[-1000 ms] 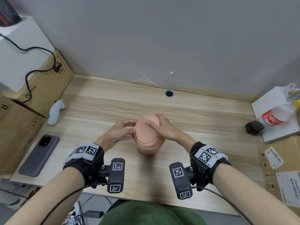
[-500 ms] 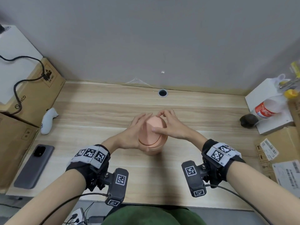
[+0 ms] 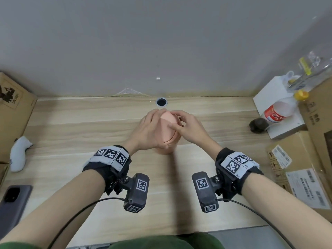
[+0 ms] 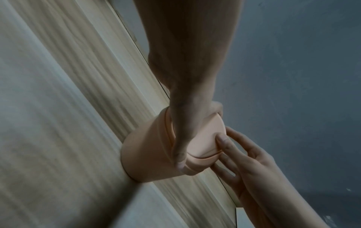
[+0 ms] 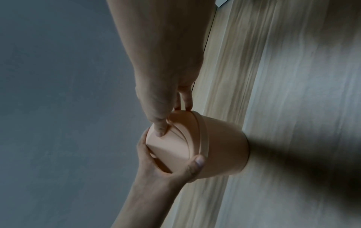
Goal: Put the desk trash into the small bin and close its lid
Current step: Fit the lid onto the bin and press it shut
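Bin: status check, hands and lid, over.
Left hand grips bin, thumb on its near side. Right hand pinches lid, thumb on top. Lid on bin; seating unclear. No trash seen, nothing blocking.

My head view is evenly lit and sharp, though its edges bow outward. Both wrist views come through dim, bluish and soft. I see a dark shadow across the bench [image 5: 293, 77] below the bin [image 5: 220, 148], and the bench grain smears in the left wrist view.
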A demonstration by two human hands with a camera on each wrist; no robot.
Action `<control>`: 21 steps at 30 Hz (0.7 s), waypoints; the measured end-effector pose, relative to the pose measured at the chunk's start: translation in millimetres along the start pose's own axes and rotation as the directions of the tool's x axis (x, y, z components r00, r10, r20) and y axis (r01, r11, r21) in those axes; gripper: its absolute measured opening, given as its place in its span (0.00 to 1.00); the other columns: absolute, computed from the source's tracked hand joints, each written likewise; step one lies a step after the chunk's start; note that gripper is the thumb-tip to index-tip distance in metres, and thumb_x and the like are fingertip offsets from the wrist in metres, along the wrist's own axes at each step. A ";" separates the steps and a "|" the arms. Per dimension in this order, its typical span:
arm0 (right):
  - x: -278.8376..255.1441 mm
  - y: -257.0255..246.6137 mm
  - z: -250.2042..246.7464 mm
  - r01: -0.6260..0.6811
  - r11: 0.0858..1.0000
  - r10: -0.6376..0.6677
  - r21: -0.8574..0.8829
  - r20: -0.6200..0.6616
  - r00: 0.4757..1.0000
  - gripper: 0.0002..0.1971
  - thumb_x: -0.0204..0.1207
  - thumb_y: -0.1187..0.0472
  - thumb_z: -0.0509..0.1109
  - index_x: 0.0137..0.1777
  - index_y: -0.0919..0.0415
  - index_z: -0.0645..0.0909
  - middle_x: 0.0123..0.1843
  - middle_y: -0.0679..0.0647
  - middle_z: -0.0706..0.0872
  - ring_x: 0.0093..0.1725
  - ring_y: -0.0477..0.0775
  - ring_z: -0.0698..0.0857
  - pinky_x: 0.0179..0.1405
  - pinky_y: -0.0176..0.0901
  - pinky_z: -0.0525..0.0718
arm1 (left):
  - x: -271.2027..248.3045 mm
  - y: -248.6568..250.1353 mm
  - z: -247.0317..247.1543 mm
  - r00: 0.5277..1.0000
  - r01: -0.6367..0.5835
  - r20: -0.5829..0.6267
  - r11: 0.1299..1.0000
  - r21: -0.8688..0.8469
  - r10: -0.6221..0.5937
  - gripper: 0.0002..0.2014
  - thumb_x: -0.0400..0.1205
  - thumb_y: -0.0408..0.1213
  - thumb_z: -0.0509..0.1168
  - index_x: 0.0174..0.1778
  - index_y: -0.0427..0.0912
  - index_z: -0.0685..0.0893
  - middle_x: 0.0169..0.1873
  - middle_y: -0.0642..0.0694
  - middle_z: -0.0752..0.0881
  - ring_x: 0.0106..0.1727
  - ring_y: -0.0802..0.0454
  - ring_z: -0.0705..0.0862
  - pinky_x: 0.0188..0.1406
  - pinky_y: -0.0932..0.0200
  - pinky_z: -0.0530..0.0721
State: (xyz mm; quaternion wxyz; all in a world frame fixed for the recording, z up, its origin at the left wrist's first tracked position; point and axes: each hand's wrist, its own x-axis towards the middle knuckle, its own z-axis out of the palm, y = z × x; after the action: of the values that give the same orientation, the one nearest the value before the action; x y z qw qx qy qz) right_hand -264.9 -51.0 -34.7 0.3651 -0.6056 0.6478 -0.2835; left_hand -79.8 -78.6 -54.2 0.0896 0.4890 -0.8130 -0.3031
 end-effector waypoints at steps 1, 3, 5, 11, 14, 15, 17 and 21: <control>7.7 -0.1 -0.3 -0.007 1.000 0.007 -0.001 -0.001 1.000 0.22 0.70 0.50 0.74 0.65 0.43 0.79 0.61 0.45 0.88 0.62 0.50 0.84 0.65 0.49 0.80 | 7.2 -0.4 -2.0 1.000 0.014 -0.014 1.000 0.021 -0.014 0.65 0.52 0.55 0.82 0.83 0.49 0.54 0.80 0.44 0.61 0.81 0.43 0.61 0.79 0.42 0.63; 24.3 -2.9 -1.7 -0.011 1.000 0.011 -0.010 0.006 1.000 0.22 0.73 0.50 0.72 0.68 0.44 0.78 0.58 0.47 0.88 0.58 0.52 0.83 0.63 0.47 0.80 | 22.2 -4.4 -5.3 0.998 0.042 -0.041 0.999 0.023 -0.041 0.66 0.48 0.61 0.77 0.83 0.49 0.55 0.79 0.43 0.62 0.80 0.42 0.63 0.78 0.40 0.65; 43.1 -6.4 -3.6 0.009 0.999 -0.008 -0.036 0.024 1.000 0.23 0.75 0.50 0.70 0.71 0.45 0.76 0.58 0.49 0.88 0.56 0.54 0.82 0.63 0.47 0.78 | 37.2 -10.1 -9.8 0.996 0.065 -0.056 0.998 -0.010 -0.066 0.66 0.47 0.64 0.74 0.82 0.51 0.55 0.78 0.44 0.64 0.79 0.41 0.64 0.77 0.41 0.67; 91.6 -13.1 -7.3 0.018 0.997 -0.013 -0.080 0.071 0.997 0.26 0.77 0.50 0.68 0.76 0.49 0.72 0.50 0.54 0.87 0.48 0.53 0.78 0.52 0.40 0.74 | 73.7 -24.2 -28.9 0.995 0.055 -0.081 0.997 -0.059 -0.059 0.64 0.51 0.53 0.84 0.82 0.47 0.58 0.76 0.44 0.66 0.78 0.43 0.65 0.78 0.43 0.66; 103.3 -11.4 -7.7 0.006 0.996 0.000 -0.086 0.075 0.997 0.26 0.78 0.50 0.67 0.77 0.48 0.71 0.44 0.49 0.81 0.47 0.51 0.76 0.49 0.38 0.71 | 83.3 -29.8 -30.8 0.995 0.032 -0.094 0.996 -0.079 -0.040 0.64 0.51 0.53 0.83 0.82 0.44 0.59 0.77 0.43 0.66 0.79 0.44 0.64 0.78 0.44 0.65; 105.7 -10.3 -7.7 0.005 0.996 0.002 -0.089 0.075 0.997 0.26 0.78 0.50 0.67 0.77 0.48 0.70 0.43 0.47 0.79 0.47 0.51 0.76 0.50 0.37 0.71 | 84.9 -30.5 -31.2 0.995 0.027 -0.095 0.996 -0.087 -0.036 0.64 0.50 0.55 0.82 0.82 0.44 0.59 0.77 0.44 0.66 0.79 0.44 0.64 0.78 0.43 0.65; 109.2 -7.8 -8.3 0.002 0.996 0.005 -0.088 0.078 0.997 0.26 0.78 0.50 0.67 0.77 0.49 0.70 0.40 0.44 0.77 0.47 0.50 0.75 0.51 0.37 0.71 | 87.1 -31.7 -30.8 0.994 0.023 -0.100 0.995 -0.102 -0.034 0.65 0.47 0.61 0.77 0.82 0.46 0.59 0.77 0.44 0.66 0.79 0.45 0.64 0.79 0.43 0.65; 112.8 -6.6 -9.0 -0.007 0.997 0.014 -0.081 0.091 0.996 0.27 0.78 0.50 0.67 0.77 0.48 0.69 0.37 0.35 0.74 0.48 0.48 0.74 0.52 0.38 0.72 | 88.6 -33.9 -30.4 0.992 0.029 -0.114 0.991 -0.134 -0.045 0.66 0.47 0.62 0.76 0.82 0.47 0.58 0.78 0.45 0.65 0.81 0.45 0.63 0.79 0.43 0.66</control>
State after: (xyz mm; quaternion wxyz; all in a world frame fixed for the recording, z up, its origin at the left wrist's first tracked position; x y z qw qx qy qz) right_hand -268.4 -164.3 -38.9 0.3713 -0.6287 0.6444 -0.2272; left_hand -86.0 -177.7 -62.8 0.1635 0.5138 -0.7754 -0.3287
